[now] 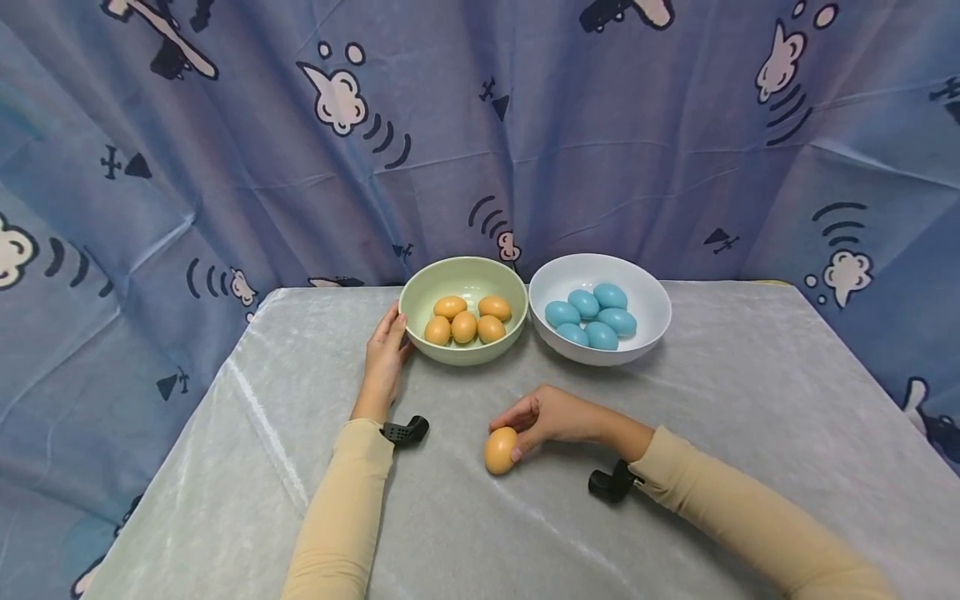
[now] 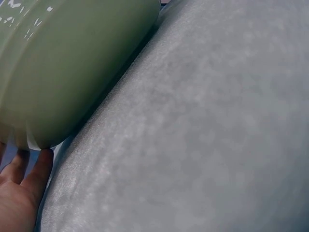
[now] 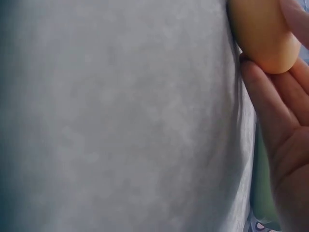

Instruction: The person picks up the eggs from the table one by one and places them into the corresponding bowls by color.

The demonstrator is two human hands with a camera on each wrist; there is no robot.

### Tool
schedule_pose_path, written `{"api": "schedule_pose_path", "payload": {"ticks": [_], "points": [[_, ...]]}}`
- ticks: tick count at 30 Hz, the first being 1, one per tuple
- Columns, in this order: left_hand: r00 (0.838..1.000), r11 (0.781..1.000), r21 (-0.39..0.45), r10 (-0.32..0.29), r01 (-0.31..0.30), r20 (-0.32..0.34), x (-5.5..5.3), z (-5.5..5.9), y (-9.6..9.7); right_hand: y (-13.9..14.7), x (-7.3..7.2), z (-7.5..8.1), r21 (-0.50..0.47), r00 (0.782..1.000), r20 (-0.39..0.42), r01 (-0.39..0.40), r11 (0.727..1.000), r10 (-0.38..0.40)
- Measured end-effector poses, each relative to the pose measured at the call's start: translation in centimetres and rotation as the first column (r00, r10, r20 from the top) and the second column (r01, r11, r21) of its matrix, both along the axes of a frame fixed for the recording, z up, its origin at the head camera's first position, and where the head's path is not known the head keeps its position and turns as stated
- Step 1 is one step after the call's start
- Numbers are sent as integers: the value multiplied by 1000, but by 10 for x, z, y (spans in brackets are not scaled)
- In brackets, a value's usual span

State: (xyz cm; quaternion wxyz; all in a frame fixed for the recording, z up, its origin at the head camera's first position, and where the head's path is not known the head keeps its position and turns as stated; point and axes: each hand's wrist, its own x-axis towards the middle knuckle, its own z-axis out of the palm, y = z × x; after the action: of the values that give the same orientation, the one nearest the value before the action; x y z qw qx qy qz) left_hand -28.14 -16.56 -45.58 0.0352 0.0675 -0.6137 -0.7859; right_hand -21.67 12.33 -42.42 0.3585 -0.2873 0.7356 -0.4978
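Near the middle of the table, my right hand (image 1: 558, 417) pinches an orange egg (image 1: 500, 451) between thumb and fingers. The right wrist view shows the same egg (image 3: 265, 36) close up, with fingers against its lower end and the thumb on its side. My left hand (image 1: 385, 354) touches the left side of a light green bowl (image 1: 465, 353). In the left wrist view, extended fingers (image 2: 41, 174) meet the bowl's outer wall (image 2: 72, 63). Several orange eggs (image 1: 464, 327) lie inside this bowl.
A white bowl (image 1: 600, 357) with several blue eggs (image 1: 602, 335) stands right beside the green one. A grey cloth (image 1: 765, 400) covers the table. Behind it hangs a blue patterned curtain (image 1: 435, 108). Each wrist wears a small black camera.
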Motion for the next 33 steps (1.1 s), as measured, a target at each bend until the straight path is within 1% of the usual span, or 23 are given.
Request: {"api": "schedule_pose_path", "payload": {"ticks": [9, 16, 20, 26, 33], "points": [[1000, 1000, -11, -13, 14, 6, -1, 2, 0, 3, 3, 0, -10, 999, -17, 31, 999, -31], [1000, 1000, -7, -8, 8, 13, 1, 2, 0, 1, 5, 0, 53, 997, -44, 65, 996, -63], [1000, 1000, -8, -5, 5, 12, 1, 2, 0, 0, 6, -1, 66, 996, -46, 74, 995, -71], [1000, 1000, 0, 0, 0, -11, -1, 2, -1, 0, 4, 0, 62, 996, -50, 77, 995, -73], [1000, 1000, 4, 6, -6, 0, 0, 1, 0, 0, 4, -2, 67, 997, -41, 70, 995, -67]]}}
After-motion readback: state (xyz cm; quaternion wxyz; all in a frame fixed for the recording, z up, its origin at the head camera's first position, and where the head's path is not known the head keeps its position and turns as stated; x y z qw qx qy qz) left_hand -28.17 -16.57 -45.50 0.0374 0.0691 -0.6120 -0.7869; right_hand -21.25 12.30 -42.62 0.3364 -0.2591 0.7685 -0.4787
